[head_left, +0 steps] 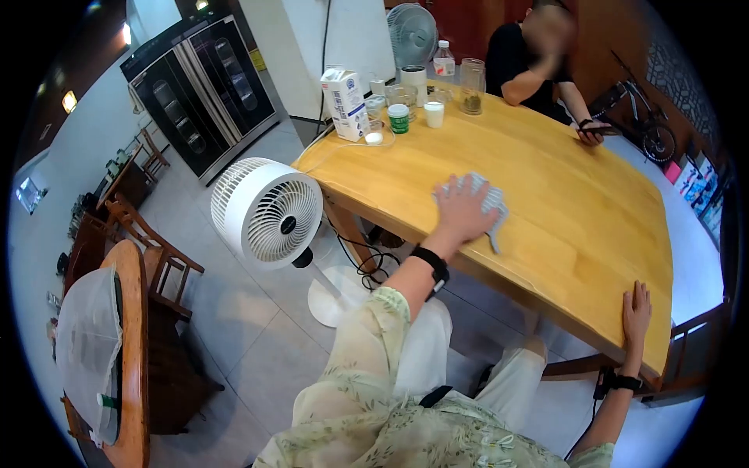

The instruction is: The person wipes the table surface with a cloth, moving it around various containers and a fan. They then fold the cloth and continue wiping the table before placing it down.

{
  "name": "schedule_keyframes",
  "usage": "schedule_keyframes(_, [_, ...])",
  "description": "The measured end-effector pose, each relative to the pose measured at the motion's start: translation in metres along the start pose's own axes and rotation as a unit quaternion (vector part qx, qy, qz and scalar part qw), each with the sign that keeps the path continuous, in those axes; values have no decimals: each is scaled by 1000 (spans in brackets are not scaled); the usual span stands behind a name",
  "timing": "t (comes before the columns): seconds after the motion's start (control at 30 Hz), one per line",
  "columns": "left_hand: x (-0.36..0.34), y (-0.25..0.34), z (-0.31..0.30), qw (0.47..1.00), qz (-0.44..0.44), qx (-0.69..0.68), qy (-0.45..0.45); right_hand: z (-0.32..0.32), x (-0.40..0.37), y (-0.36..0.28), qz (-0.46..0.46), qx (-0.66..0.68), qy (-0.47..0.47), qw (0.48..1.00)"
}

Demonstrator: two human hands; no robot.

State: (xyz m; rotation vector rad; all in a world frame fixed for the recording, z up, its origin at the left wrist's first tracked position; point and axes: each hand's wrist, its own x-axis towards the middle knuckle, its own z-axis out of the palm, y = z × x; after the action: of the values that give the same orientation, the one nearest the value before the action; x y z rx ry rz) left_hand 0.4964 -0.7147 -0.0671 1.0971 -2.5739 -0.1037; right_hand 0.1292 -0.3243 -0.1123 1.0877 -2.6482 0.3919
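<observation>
My left hand (466, 209) lies palm down with its fingers spread over a grey-white striped cloth (495, 204). It presses the cloth against the yellow wooden table (562, 210), close to the near edge. Part of the cloth is hidden under the palm, and one corner trails toward me. At the table's right end, my right hand (637, 312) rests flat with fingers stretched out, touching only the tabletop. Both wrists carry black bands.
A milk carton (345, 105), green-labelled cup (398, 118), white cup (434, 115), plastic bottle (444, 62) and tall glass (472, 87) stand at the far left. A white fan (269, 214) is beside the table. Another person (530, 62) sits opposite, holding a phone (597, 129).
</observation>
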Motion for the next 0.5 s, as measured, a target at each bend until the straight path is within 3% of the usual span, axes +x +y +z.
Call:
schedule_keyframes(0.37, [18, -179, -46, 982, -175, 66, -5, 6, 4, 4, -1, 122, 32, 992])
schedule_keyframes(0.5, [16, -224, -55, 968, -238, 73, 0, 3, 3, 2, 4, 100, 34, 994])
